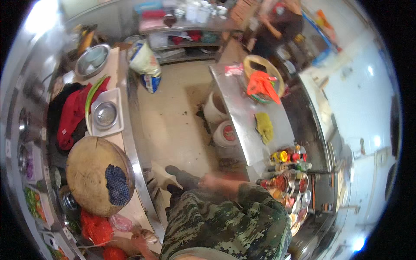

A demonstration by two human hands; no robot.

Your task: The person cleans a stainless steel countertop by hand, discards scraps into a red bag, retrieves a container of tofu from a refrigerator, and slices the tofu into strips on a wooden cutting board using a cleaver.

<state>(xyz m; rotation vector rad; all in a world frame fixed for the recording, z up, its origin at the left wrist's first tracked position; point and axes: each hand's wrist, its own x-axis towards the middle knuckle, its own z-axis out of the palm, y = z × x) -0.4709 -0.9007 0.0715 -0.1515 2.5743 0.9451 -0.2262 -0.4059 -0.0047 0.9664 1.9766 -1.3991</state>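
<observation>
My right hand (206, 182) hangs in front of the camouflage shirt, over the dark shoes. Motion blurs it, and I see nothing clear in its fingers. At the lower left, my left hand (139, 239) is over the left counter, beside a clear plastic bag (121, 223) and a red plastic bag (97, 229). Its fingers are too unclear to show a grip. Just beyond those bags lies a round wooden chopping block (89, 172) with a dark checked cloth (117, 185) on it.
A metal bowl (105, 114) sits in a white tray (119, 129) on the left counter. The right steel table (240, 130) bears a yellow-green cloth (264, 127) and several bottles (294, 156). White buckets (224, 133) stand beneath. Another person (276, 29) is at the back.
</observation>
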